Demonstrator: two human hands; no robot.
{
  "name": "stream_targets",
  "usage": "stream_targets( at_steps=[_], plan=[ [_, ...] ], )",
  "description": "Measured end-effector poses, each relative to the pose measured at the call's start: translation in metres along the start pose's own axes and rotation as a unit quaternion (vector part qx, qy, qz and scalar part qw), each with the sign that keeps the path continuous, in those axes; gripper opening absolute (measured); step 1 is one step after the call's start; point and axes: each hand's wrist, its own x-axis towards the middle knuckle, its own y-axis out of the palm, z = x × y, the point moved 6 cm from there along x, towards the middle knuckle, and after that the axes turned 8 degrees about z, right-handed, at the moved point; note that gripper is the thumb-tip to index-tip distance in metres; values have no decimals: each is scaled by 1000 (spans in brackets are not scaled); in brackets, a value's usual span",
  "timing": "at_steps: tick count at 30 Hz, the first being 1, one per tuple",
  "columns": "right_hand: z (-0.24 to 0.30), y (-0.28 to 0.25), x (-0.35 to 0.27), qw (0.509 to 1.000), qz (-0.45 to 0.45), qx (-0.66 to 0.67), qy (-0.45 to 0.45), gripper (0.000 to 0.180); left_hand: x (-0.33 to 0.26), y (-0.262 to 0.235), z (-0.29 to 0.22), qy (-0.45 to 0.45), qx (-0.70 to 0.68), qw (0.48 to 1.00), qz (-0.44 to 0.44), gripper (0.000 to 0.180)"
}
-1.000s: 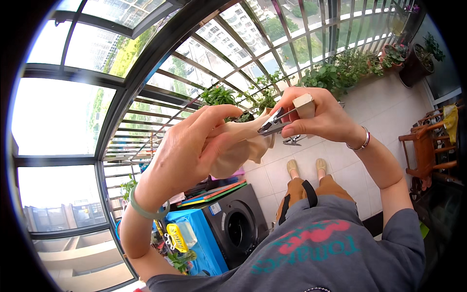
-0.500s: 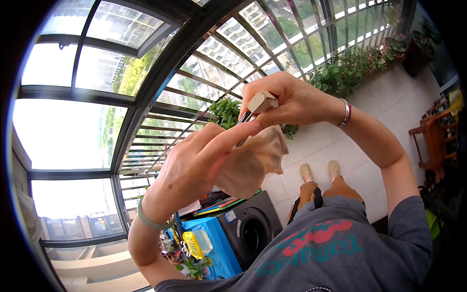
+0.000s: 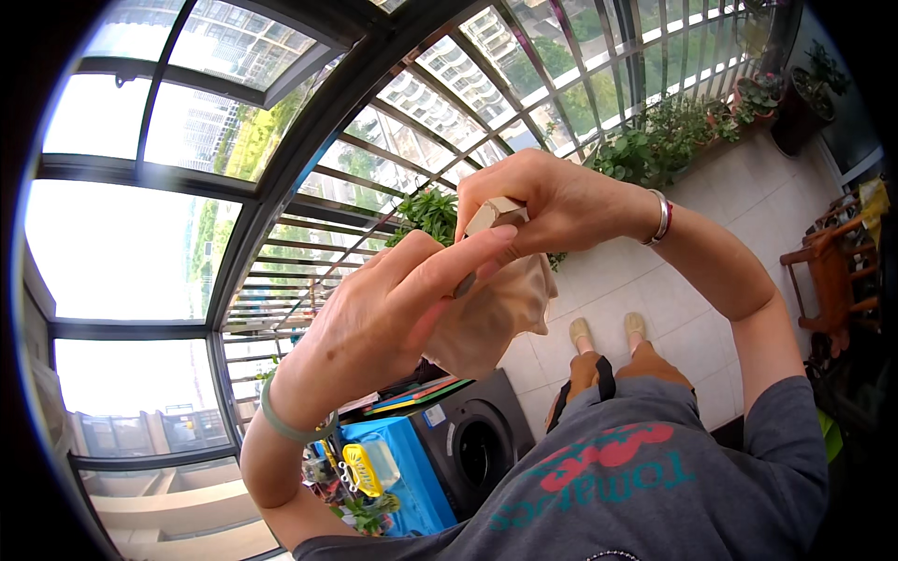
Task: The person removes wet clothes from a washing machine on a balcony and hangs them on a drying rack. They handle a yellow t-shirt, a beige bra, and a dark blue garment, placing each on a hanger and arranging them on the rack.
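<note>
In front of me, my right hand (image 3: 547, 201) is closed around a small clip-like piece with a beige, block-shaped end (image 3: 498, 214). My left hand (image 3: 388, 304) is closed, with its index finger reaching across to the underside of that block. Both hands meet here, fingertips almost touching. A thin beige cloth (image 3: 482, 323) hangs in folds below the fingers, its top edge gathered at my left hand. A small greyish part (image 3: 465, 283) shows between the left fingers and the cloth. The thumb of my left hand and the exact grip are mostly hidden.
Barred windows (image 3: 374, 154) run along the left and front. Potted plants (image 3: 669, 140) line the far sill. Below left stand a dark front-loading washing machine (image 3: 482, 449) and a blue box (image 3: 412, 477) with a yellow item (image 3: 362, 469). A wooden chair (image 3: 828, 266) stands at the right.
My left index finger has moved up and right onto the beige block, covering the dark part beside it. The block has shifted slightly down and left in the view.
</note>
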Motion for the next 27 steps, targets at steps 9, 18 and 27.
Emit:
stream_targets(
  at_steps=[9, 18, 27],
  plan=[
    [11, -4, -1, 999, 15, -48, 14, 37, -8, 1, 10, -28, -121, 983, -134, 55],
    [13, -6, 6, 978, -130, -163, -1, 44, -4, 28, 41, -235, -231, 943, -45, 34],
    [24, 44, -65, 921, -260, -284, -56, 19, -26, 58, 75, -286, -336, 891, -102, 48]
  ],
)
